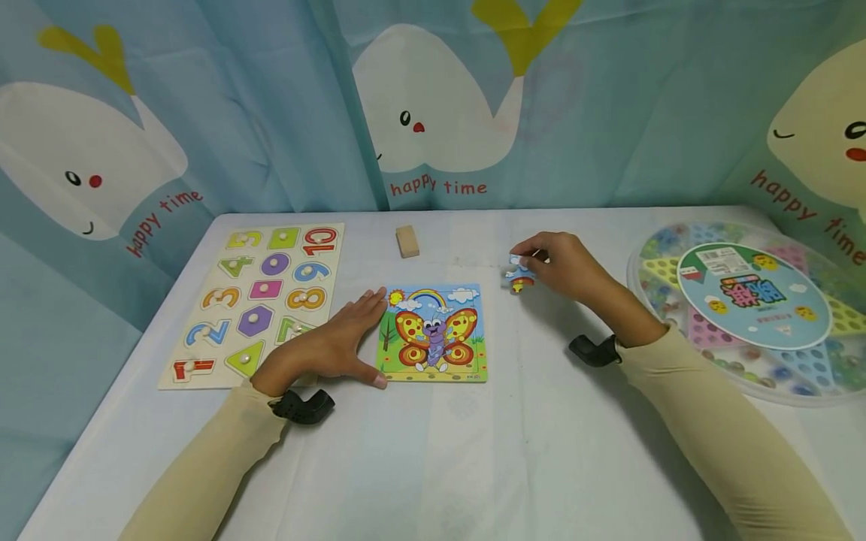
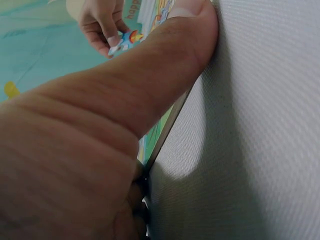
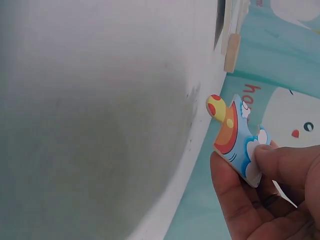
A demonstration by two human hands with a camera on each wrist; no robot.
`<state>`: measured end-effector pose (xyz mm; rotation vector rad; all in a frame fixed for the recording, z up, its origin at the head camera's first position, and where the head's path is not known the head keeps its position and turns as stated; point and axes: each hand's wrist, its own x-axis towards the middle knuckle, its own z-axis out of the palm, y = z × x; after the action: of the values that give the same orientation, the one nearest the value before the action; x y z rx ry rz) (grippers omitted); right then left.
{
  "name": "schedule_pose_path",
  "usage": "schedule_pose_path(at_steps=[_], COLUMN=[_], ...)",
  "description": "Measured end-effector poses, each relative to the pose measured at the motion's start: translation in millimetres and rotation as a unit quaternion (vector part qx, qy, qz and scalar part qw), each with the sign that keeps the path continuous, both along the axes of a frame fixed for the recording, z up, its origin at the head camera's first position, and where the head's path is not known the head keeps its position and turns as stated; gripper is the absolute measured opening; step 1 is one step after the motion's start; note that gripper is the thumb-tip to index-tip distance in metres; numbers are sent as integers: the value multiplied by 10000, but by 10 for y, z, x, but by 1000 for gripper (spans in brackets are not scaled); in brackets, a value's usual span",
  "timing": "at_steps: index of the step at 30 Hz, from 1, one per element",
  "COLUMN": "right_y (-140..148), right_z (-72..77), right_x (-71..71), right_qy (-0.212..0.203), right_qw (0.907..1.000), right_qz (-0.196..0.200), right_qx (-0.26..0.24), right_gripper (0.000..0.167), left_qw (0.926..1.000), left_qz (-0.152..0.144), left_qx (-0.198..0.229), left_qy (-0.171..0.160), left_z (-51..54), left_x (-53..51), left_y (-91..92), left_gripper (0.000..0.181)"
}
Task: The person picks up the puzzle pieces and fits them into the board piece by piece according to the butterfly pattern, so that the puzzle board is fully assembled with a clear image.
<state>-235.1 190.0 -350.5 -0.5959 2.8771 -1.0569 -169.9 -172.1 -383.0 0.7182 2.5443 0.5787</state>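
Note:
A square butterfly jigsaw board (image 1: 433,334) lies on the table in the head view, with a sun, rainbow and clouds along its top. My left hand (image 1: 334,338) is spread at its left side, the thumb by the near corner and the fingers by the far one. Seen from the left wrist, the thumb (image 2: 150,75) lies along the board's edge and hides most of it. Right of the board, my right hand (image 1: 564,263) pinches a jigsaw piece (image 3: 237,137) between thumb and fingers, off the table. Blue sky, white clouds and an orange-yellow part show on the piece.
A wooden number-and-shape peg board (image 1: 230,300) lies on the left, partly under the left forearm. Behind the jigsaw sits a small wooden block (image 1: 407,241). At the right, near the right forearm, is a round clear game box (image 1: 636,282) with marbles. A printed curtain (image 1: 609,150) hangs behind.

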Motion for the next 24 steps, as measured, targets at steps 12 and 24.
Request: schedule_pose_path(at_steps=[12,24], right_y=[-223,-457], right_z=[-31,-8], right_x=[22,73], right_qy=[-146,-362], right_qw=[9995,9956], right_qz=[251,730], right_qx=[-130,-454], right_gripper=[19,21], left_qw=[10000,9999], left_qz=[-32,-108], left_qx=[-25,-28], left_qy=[28,66], left_z=[-2,-17], left_x=[-2,-10], left_y=[-1,-16], left_gripper=[122,124])
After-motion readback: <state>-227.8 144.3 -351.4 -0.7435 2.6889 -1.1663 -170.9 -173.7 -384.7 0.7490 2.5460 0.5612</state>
